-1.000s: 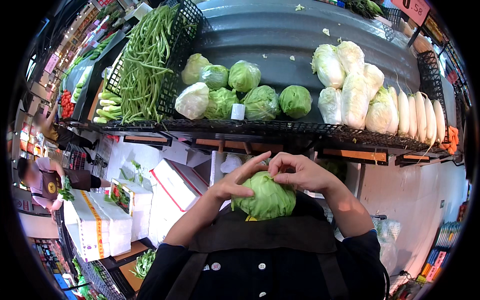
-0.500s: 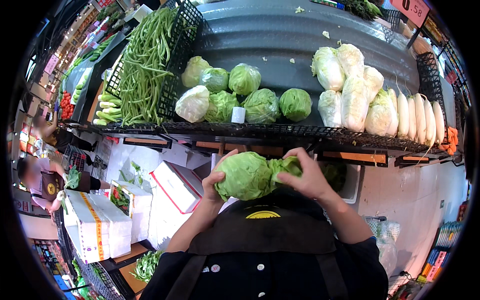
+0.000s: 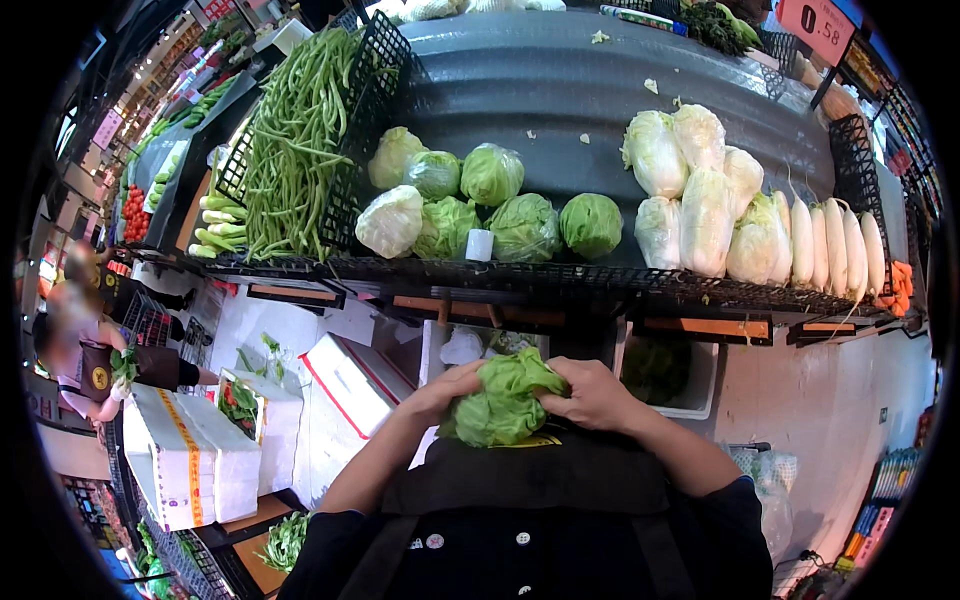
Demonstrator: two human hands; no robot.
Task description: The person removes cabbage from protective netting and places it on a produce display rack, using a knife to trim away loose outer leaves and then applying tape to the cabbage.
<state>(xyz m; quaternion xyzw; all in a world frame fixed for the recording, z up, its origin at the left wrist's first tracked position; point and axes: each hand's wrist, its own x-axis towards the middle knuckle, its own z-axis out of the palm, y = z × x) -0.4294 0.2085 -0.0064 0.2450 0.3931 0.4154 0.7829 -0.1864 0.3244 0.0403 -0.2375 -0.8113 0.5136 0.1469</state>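
Observation:
Close against my apron, between both hands, is a round light-green head of lettuce (image 3: 500,410) with its outer leaves loose and ruffled on top. My left hand (image 3: 447,393) cups its left side, the fingers partly hidden behind the leaves. My right hand (image 3: 592,393) is closed on the loose leaves at the right side. Beyond it, on the display shelf, sit several similar green heads (image 3: 525,228), some in clear film, with a small white roll (image 3: 479,245) at the front edge beside them.
Napa cabbages (image 3: 705,235) and white radishes (image 3: 845,245) lie at the shelf's right. Green beans (image 3: 295,150) fill a crate at left. Below the shelf stand a tub with leaves (image 3: 655,370) and white foam boxes (image 3: 350,375). A co-worker (image 3: 90,345) stands at far left holding greens.
The lettuce has come down closer to my apron and turned, so its loose leaves now point upward. Both hands have moved lower. The co-worker's hands and greens have shifted slightly.

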